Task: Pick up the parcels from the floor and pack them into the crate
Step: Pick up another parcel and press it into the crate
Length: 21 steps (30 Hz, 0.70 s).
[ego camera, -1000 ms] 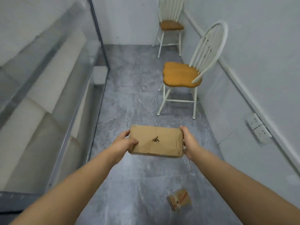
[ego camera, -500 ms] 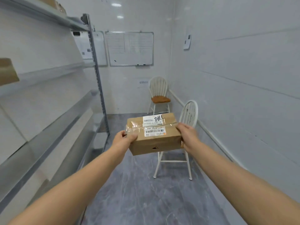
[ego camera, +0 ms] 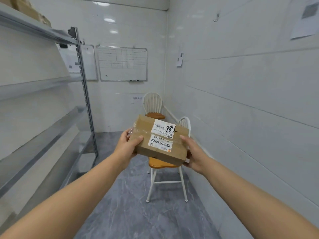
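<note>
A brown cardboard parcel (ego camera: 160,152) with two white barcode labels and clear tape is held up in front of me at chest height. My left hand (ego camera: 126,146) grips its left end, thumb on the top face. My right hand (ego camera: 193,153) grips its right end from the side and beneath. The parcel is tilted, its labelled top turned toward me. No crate is in view.
A metal shelving rack (ego camera: 82,94) runs along the left wall. Two white chairs with orange seats stand ahead, the near chair (ego camera: 165,171) just behind the parcel, the far chair (ego camera: 153,107) in the corner. A whiteboard (ego camera: 121,63) hangs on the back wall. A tiled wall closes the right side.
My view has lifted from the floor to the room. The parcel rose with both hands and tipped so its labelled top faces me. The small parcel on the floor has left the view.
</note>
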### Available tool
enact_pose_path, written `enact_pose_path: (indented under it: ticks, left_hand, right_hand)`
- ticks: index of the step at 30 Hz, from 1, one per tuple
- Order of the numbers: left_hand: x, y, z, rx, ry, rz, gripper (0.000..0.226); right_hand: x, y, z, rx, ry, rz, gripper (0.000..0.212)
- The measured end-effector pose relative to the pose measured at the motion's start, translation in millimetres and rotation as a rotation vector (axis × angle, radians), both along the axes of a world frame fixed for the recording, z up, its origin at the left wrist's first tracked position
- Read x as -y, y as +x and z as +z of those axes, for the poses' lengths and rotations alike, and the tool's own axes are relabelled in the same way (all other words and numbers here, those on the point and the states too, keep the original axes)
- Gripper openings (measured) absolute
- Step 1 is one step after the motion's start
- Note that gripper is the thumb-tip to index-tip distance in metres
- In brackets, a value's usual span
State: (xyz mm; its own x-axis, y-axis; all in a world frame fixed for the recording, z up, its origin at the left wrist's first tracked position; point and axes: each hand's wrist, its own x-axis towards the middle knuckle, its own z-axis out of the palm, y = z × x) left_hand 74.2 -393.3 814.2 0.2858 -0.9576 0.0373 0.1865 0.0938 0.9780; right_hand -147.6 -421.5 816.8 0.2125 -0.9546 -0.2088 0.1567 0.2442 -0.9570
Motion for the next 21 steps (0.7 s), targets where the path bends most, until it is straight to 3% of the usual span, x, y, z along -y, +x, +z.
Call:
enact_pose_path:
  ticks: [2,5,7,9,12,14,17,19,21]
  left_hand:
    - [5.2,-1.0,0.9,0.018,0.000,-0.024,0.054]
    - [13.1,-7.1,5.4,-0.055,-0.044,0.032,0.060]
    - [21.6,-14.5,7.8,-0.108,-0.020,0.026,0.080]
    - [26.5,-25.9,6.2,-0.093,0.109,-0.116,0.096]
    - [37.1,-38.0,-3.6,-0.075,0.213,-0.396,0.092]
    - [48.8,-32.1,0.0,-0.015,0.157,-0.405,0.087]
    - [62.8,-10.0,19.7,0.213,0.136,-0.525,0.082]
    - [69.4,4.7,34.0,0.394,0.166,-0.655,0.082]
    - [77.9,14.9,45.7,0.529,0.196,-0.802,0.087]
  right_hand:
    - [2.1,-13.2,-1.8,-0.006,0.073,0.079,0.029]
    - [7.5,-22.4,-5.9,-0.019,0.149,0.136,0.037]
    - [10.9,-19.2,-4.9,0.068,0.149,0.100,0.033]
    - [9.6,-7.8,-4.6,0.158,0.123,0.052,0.029]
    - [7.9,9.3,-9.1,0.216,0.065,0.077,0.065]
    - [7.1,10.5,-6.4,0.135,0.034,0.114,0.072]
    - [14.9,-1.3,-0.8,-0.032,-0.031,0.013,0.099]
    - [23.6,-12.7,6.2,0.000,-0.072,-0.070,0.120]
    - [26.9,-19.3,19.2,0.035,-0.123,-0.062,0.127]
